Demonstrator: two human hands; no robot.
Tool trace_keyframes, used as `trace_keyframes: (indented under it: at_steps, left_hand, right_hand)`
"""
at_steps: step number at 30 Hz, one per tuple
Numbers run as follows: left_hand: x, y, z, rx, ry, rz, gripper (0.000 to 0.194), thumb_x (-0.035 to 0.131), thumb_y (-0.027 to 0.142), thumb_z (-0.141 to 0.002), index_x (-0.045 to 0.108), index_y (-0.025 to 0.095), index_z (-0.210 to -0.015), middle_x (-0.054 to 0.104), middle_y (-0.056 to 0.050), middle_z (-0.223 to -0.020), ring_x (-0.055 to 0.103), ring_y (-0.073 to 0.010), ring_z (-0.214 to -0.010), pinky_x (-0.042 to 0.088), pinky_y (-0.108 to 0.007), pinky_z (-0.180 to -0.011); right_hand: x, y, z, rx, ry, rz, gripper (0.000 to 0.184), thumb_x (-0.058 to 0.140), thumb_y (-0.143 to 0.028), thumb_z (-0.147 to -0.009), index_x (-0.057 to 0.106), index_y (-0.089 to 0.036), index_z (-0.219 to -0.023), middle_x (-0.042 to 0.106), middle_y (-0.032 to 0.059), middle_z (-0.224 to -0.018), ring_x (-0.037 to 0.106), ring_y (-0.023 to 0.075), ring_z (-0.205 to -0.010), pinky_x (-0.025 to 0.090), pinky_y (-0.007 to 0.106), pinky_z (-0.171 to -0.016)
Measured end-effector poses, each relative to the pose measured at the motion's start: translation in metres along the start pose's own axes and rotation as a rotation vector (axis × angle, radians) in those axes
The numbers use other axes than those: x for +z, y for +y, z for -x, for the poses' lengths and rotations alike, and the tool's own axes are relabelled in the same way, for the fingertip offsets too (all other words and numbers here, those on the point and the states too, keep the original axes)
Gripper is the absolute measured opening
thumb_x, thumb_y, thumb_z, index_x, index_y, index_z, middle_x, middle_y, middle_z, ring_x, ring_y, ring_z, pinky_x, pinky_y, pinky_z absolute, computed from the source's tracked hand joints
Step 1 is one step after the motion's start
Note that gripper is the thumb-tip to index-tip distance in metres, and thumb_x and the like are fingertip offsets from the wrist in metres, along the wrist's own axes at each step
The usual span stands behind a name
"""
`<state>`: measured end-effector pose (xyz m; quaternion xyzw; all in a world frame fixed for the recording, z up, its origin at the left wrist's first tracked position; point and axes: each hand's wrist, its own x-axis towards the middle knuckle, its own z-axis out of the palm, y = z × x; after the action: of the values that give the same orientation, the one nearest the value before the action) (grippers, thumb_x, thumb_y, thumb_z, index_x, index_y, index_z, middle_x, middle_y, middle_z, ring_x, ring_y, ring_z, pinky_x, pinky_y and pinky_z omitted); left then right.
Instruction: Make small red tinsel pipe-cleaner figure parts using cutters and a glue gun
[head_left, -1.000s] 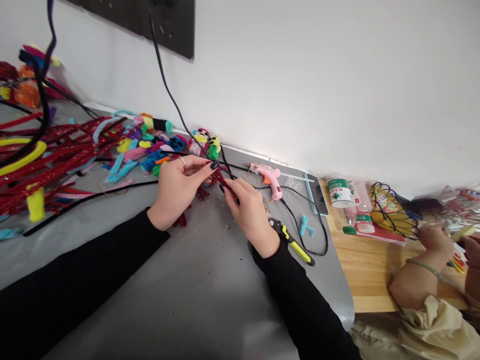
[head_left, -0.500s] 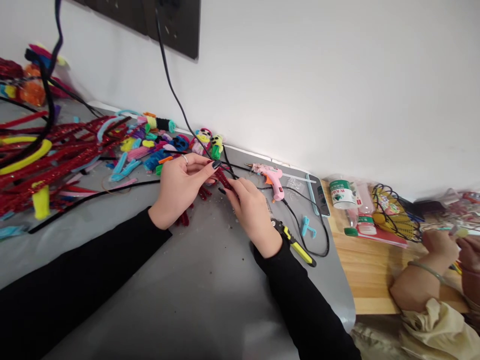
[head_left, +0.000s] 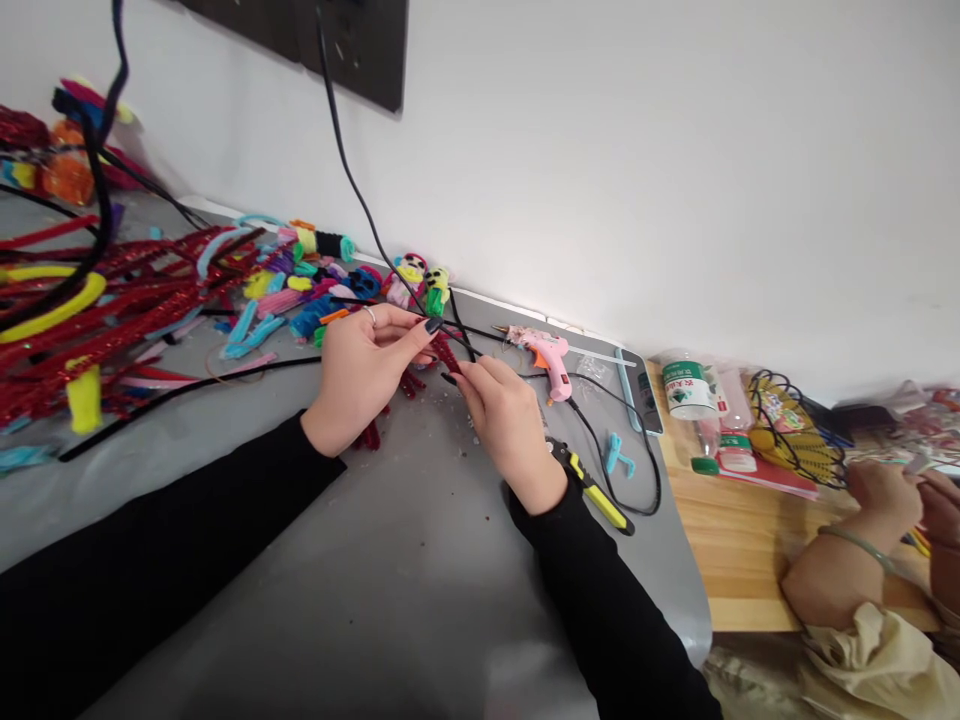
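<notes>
Over the smooth grey mat (head_left: 420, 590), your left hand (head_left: 360, 375) and right hand (head_left: 508, 432) pinch a glittery red strip (head_left: 446, 353), the glue gun (head_left: 553, 358) at its three o'clock.

A single camera, worn on the person's head, looked forward and down over the grey worktop (head_left: 420, 600) towards the white wall (head_left: 637, 160). Black sleeves (head_left: 202, 570) ran in from the bottom edge, the left hand (head_left: 364, 370) and right hand (head_left: 506, 425) close by, their fingers (head_left: 405, 350) near mid-frame. The view leaned, the wall's foot sloping down rightwards.
</notes>
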<state>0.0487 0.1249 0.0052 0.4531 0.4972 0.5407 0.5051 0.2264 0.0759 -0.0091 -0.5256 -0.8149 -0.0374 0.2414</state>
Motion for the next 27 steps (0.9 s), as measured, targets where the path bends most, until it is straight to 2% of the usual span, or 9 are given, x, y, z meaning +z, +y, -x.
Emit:
trace_keyframes:
  at_steps: [10, 16, 22, 27]
  left_hand:
    - [0.0019, 0.0026, 0.0004, 0.001, 0.013, -0.022, 0.012, 0.084, 0.026, -0.081, 0.075, 0.017, -0.079, 0.080, -0.004, -0.073, 0.076, -0.0180, -0.061, 0.062, -0.024, -0.061]
    - [-0.0006, 0.0013, -0.0005, 0.001, -0.015, -0.044, 0.016, 0.086, 0.029, -0.080, 0.075, 0.018, -0.080, 0.080, -0.005, -0.074, 0.077, -0.0198, -0.064, 0.063, -0.027, -0.064]
    - [-0.0025, -0.0028, -0.0047, 0.084, -0.046, 0.000, 0.030, 0.089, 0.045, -0.077, 0.073, 0.020, -0.084, 0.079, -0.004, -0.079, 0.078, -0.0219, -0.070, 0.067, -0.031, -0.070]
    - [-0.0013, -0.0002, -0.0042, 0.090, -0.039, 0.039, 0.037, 0.091, 0.052, -0.075, 0.070, 0.022, -0.085, 0.079, -0.004, -0.085, 0.080, -0.0235, -0.078, 0.069, -0.034, -0.076]
  right_hand:
    - [0.0002, 0.0003, -0.0005, 0.011, 0.044, 0.011, 0.042, 0.042, -0.030, -0.117, 0.075, -0.019, -0.094, 0.069, 0.0056, -0.079, 0.062, 0.0185, -0.075, 0.041, 0.030, -0.067]
    - [-0.0005, 0.0009, -0.0009, 0.091, -0.007, -0.055, 0.037, 0.047, -0.029, -0.115, 0.075, -0.020, -0.093, 0.071, 0.0066, -0.082, 0.064, 0.0199, -0.079, 0.043, 0.030, -0.068]
    - [0.0045, -0.0002, -0.0016, 0.298, -0.022, -0.572, 0.022, 0.059, -0.032, -0.107, 0.072, -0.021, -0.120, 0.078, 0.0047, -0.096, 0.070, 0.0172, -0.080, 0.055, 0.028, -0.076]
    - [0.0092, -0.0004, -0.0022, 0.476, -0.017, -0.909, 0.025, 0.063, -0.042, -0.102, 0.071, -0.021, -0.113, 0.077, 0.0035, -0.091, 0.072, 0.0165, -0.076, 0.059, 0.028, -0.071]
